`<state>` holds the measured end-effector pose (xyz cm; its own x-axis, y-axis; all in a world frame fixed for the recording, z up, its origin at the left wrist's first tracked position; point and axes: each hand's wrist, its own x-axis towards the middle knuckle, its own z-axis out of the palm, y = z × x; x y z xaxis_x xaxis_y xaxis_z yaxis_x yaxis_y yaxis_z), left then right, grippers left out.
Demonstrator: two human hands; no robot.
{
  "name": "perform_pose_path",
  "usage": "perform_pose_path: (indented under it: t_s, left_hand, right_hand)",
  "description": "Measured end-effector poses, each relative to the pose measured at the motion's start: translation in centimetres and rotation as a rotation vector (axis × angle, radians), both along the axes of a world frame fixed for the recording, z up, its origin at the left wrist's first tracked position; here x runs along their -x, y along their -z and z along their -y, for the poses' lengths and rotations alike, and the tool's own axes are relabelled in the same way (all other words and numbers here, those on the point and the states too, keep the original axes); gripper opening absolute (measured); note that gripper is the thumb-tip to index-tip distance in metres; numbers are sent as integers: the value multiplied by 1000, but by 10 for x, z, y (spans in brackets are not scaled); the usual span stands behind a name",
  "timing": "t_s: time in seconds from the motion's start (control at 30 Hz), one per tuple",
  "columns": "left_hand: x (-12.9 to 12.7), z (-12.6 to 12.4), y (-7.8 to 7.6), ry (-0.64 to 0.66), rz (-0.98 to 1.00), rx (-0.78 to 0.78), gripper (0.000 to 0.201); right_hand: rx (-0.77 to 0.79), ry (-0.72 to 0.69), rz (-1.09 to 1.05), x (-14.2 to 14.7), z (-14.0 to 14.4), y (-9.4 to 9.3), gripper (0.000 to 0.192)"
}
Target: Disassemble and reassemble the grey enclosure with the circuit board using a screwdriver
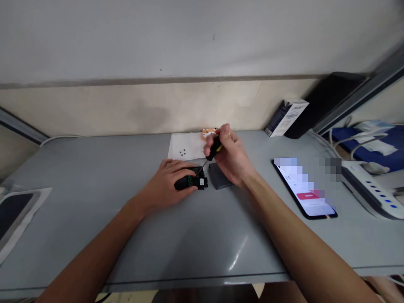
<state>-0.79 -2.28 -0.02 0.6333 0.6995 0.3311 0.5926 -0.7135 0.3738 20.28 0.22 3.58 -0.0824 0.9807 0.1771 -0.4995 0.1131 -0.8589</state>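
My left hand (172,181) is closed around a small black device (202,182) with a green circuit board showing, and holds it on the grey table. In my right hand (232,153) is a screwdriver (213,148) with a black and yellow handle. Its shaft slants down to the left, and the tip meets the device near my left fingers. A dark grey flat piece (219,176) lies beneath and beside my right hand. Several tiny dark screws (182,152) rest on a white sheet of paper (192,141) just behind the device.
An orange and white figure (208,134) sits at the paper's back edge. To the right lie a lit phone (307,193) and a white power strip (372,189). A box (287,118) leans by a black case (328,103) at the wall. A tablet-like object (15,214) is at left.
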Motion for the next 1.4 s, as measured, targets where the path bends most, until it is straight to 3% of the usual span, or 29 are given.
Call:
perform_pose_path:
  t_s: [0.13,0.4,0.57,0.8,0.9,1.03,1.17,1.4]
  left_hand:
    - [0,0,0,1,-4,7,18]
    - [-1,1,-2,-5,-1,20,17]
    - [0,1,-3,7,-4,27,16]
    - [1,1,-4,12,-7,39,17]
    - [1,1,-6,18,-39,52,16]
    - [0,2,-10,33,-57,56,17]
    - [1,3,-11,20,-22,60,20]
    - [4,1,-9,-78,69,-37,37]
  right_hand:
    - [-15,81,28,2,-1,2,64]
    - [22,-85,-17,-7,-3,1,43]
    - [-90,111,149,-8,-7,10,57]
    - [-275,222,551,-15,-5,12,48]
    - [-234,265,560,-19,-7,14,44]
    - [-163,488,505,-28,-16,19,47]
    - [-170,663,616,-38,-22,23,44]
    - [-152,686,742,-41,-21,25,39]
